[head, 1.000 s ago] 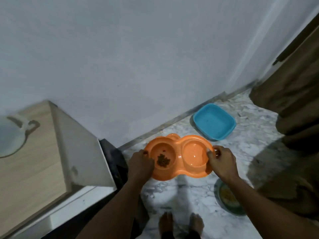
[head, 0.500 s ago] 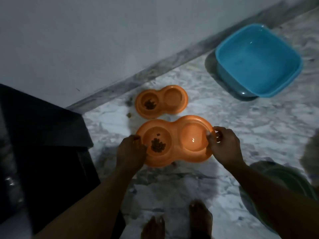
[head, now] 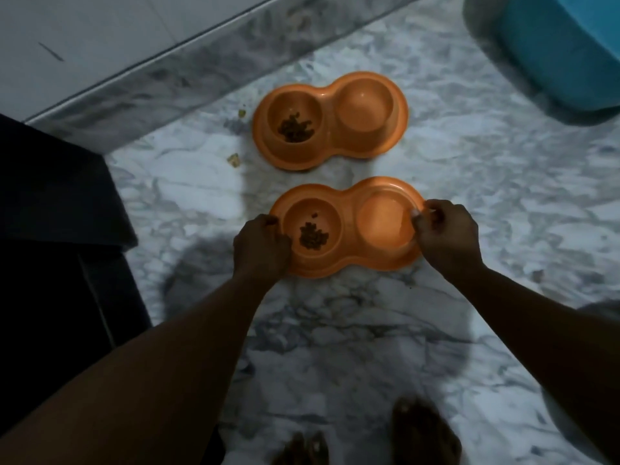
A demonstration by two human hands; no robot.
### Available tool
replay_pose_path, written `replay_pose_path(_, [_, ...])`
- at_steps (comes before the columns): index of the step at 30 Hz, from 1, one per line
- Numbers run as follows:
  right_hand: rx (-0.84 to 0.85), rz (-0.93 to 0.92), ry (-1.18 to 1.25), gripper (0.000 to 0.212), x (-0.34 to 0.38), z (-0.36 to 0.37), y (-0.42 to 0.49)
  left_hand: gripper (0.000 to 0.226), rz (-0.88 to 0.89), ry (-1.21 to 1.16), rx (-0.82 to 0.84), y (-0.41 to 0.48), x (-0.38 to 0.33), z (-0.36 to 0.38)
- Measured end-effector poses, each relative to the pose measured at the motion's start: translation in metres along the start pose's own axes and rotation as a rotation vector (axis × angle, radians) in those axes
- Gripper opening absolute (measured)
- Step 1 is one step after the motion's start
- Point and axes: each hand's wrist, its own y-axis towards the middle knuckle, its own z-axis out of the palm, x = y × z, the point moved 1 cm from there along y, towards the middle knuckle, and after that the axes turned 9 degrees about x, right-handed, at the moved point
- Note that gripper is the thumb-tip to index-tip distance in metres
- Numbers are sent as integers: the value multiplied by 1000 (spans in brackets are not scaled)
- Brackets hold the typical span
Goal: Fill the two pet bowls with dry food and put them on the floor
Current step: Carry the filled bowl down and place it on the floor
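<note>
Two orange double pet bowls are over the marble floor (head: 469, 162). The far bowl (head: 330, 149) sits on the floor near the wall, with dry food (head: 295, 127) in its left cup. The near bowl (head: 349, 260) is low at the floor, and I cannot tell if it touches. It holds dry food (head: 312, 234) in its left cup, and its right cup has none. My left hand (head: 260, 246) grips its left rim. My right hand (head: 446, 236) grips its right rim.
A blue plastic tub (head: 563, 52) stands at the far right. A dark object (head: 57, 229) fills the left side by the wall skirting (head: 167, 82). Two crumbs (head: 234, 160) lie left of the far bowl. My bare feet (head: 422, 434) are at the bottom edge.
I have bent lower and both hands have brought the near bowl down toward the floor, just in front of the far bowl, which came into view half a second ago.
</note>
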Motion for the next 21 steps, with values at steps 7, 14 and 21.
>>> replay_pose_path(7, [50,-7,-9,59,11,-4,2,57,-2,19,90,-4,-12,-6])
replay_pose_path(14, [117,-47,-108,50,81,-69,-73,41,65,-10,138,-102,-67,-65])
replay_pose_path(21, [338,-172,-114,54,236,-209,-184,58,95,55,187,-273,-168,-190])
